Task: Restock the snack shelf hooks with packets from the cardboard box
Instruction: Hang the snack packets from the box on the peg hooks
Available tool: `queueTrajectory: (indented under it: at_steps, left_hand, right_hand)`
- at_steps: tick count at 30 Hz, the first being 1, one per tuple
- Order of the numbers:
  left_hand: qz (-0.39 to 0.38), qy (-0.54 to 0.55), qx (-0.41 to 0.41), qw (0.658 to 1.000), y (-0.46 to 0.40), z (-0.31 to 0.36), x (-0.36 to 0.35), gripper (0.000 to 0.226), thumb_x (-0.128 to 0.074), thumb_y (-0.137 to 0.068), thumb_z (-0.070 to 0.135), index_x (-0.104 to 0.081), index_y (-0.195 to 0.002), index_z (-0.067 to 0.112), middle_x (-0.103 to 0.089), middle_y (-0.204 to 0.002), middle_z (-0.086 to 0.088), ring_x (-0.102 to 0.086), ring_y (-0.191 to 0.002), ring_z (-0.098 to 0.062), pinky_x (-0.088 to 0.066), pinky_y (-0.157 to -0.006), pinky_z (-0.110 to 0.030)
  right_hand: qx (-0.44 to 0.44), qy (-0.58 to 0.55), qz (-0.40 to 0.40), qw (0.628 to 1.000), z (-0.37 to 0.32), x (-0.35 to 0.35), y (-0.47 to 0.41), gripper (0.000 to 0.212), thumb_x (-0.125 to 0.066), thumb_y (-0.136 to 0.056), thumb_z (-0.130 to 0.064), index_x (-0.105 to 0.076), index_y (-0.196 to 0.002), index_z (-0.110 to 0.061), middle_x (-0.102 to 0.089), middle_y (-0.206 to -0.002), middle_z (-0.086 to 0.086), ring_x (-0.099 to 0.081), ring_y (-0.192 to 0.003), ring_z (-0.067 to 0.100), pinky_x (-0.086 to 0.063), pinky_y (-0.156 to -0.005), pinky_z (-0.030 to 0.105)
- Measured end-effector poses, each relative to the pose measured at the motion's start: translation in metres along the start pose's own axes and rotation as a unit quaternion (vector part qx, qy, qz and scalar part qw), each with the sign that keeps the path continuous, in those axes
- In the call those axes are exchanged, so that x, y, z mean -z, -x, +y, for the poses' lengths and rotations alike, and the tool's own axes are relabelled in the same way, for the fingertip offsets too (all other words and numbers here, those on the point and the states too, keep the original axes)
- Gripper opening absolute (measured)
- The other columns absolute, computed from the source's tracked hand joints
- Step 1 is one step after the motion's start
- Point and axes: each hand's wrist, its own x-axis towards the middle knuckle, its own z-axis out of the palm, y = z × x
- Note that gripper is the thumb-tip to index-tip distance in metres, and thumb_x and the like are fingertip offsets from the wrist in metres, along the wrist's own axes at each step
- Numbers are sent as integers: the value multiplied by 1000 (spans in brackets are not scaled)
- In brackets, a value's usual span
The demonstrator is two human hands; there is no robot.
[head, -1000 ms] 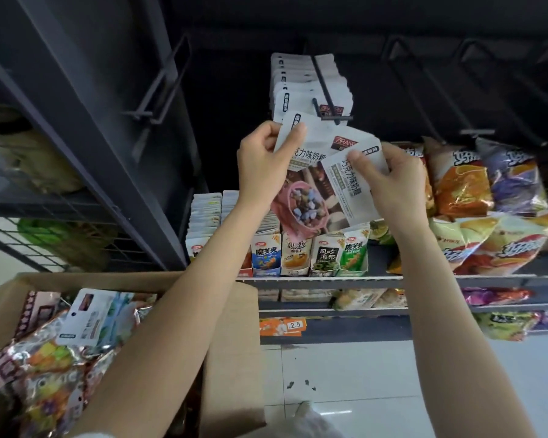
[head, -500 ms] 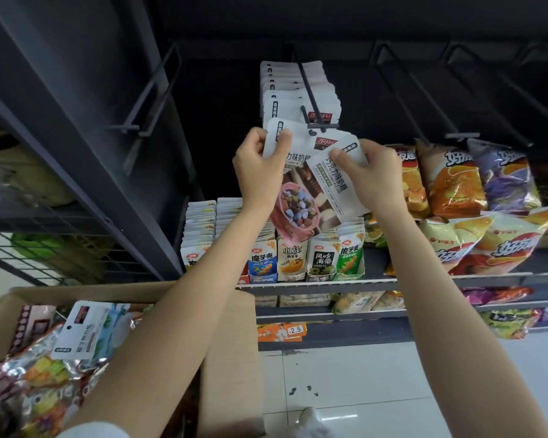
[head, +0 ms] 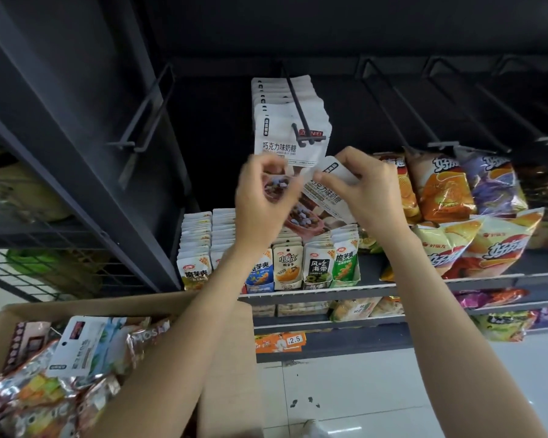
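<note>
A row of white chocolate-candy packets hangs on a black hook (head: 299, 115); the front packet (head: 290, 137) sits at the hook's tip. My left hand (head: 263, 200) is blurred, its fingers curled in front of that packet's lower half; whether it grips anything is unclear. My right hand (head: 366, 191) pinches the top of a second white candy packet (head: 326, 197), tilted just below and right of the hook. The cardboard box (head: 228, 358) stands at the lower left, with several foil packets and a white-blue packet (head: 83, 346) on top.
Empty black hooks (head: 402, 109) reach out to the right, and another (head: 143, 121) to the left. Chip bags (head: 446, 191) hang at the right. Small snack packs (head: 298, 267) fill a shelf tray below my hands. A dark shelf upright (head: 76, 159) stands at the left.
The packet my left hand held up at the hook's tip now hangs on the hook. My left hand has dropped below it, and my right hand has moved slightly lower with its packet.
</note>
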Motion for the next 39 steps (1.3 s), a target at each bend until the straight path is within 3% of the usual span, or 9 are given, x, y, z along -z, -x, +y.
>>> queueTrajectory:
  at_steps: [2,3,6,10,13,16,25,33,39]
  left_hand:
    - [-135,-3,40,990,12,8,2,34,-67,-85,35,-54,-113,19,-62,-105,4,-59,-95,-1,-49,-82,-17]
    - [-151,1,61,987,13,10,4,25,-66,-87,30,-56,-109,22,-64,-99,8,-61,-90,4,-51,-77,-15]
    - [-83,53,136,986,4,14,14,6,-63,-90,24,-58,-90,27,-64,-86,15,-61,-79,6,-49,-69,-11]
    - [-9,144,237,961,-3,10,23,5,-64,-89,24,-59,-91,24,-69,-89,4,-68,-86,-14,-54,-74,-21]
    - [5,158,254,954,-5,11,20,4,-65,-89,20,-61,-89,22,-71,-90,-1,-69,-89,-21,-56,-78,-28]
    - [18,178,272,946,-6,13,16,5,-64,-90,17,-61,-86,20,-71,-85,0,-70,-83,-17,-56,-73,-25]
    - [27,191,271,943,-5,10,15,6,-62,-90,12,-60,-86,16,-70,-80,1,-69,-73,-9,-53,-64,-19]
    - [36,216,302,928,0,3,14,4,-63,-89,14,-62,-86,15,-71,-84,0,-70,-82,-19,-57,-71,-27]
    - [60,56,250,965,-21,-21,3,14,-66,-88,26,-60,-93,15,-72,-95,-3,-69,-86,-14,-56,-78,-30]
  right_hand:
    - [22,-9,-11,1000,-10,3,-2,33,-71,-83,-36,-61,-78,-6,-55,-61,-1,-43,-51,13,-34,-49,22]
    - [24,-17,-18,999,-14,4,-4,32,-71,-84,-37,-62,-79,-7,-58,-63,-1,-49,-52,14,-39,-49,26]
    - [-22,-62,-30,997,-16,11,-3,18,-73,-84,-27,-66,-86,-10,-69,-77,-3,-65,-68,12,-52,-57,28]
    - [-155,-182,-32,970,-5,9,3,7,-66,-90,-19,-66,-92,-12,-70,-81,-5,-65,-73,1,-49,-60,16]
    - [-236,-244,16,940,-4,-3,2,11,-59,-95,-20,-66,-91,-12,-67,-76,-5,-61,-67,-1,-46,-54,15]
    - [-285,-259,36,922,-7,-10,-3,17,-57,-96,-22,-67,-90,-9,-64,-72,-4,-56,-59,-2,-43,-50,15]
    - [-294,-249,28,922,-6,-16,-6,16,-59,-95,-19,-64,-80,-13,-65,-69,-2,-62,-56,-3,-44,-46,14]
    - [-292,-249,47,922,-8,-17,-5,18,-58,-95,-16,-61,-78,-13,-62,-64,-5,-61,-54,-4,-41,-44,13]
    - [-268,-124,44,954,9,-34,-28,20,-60,-92,-29,-65,-81,-13,-71,-73,1,-69,-65,16,-58,-66,42]
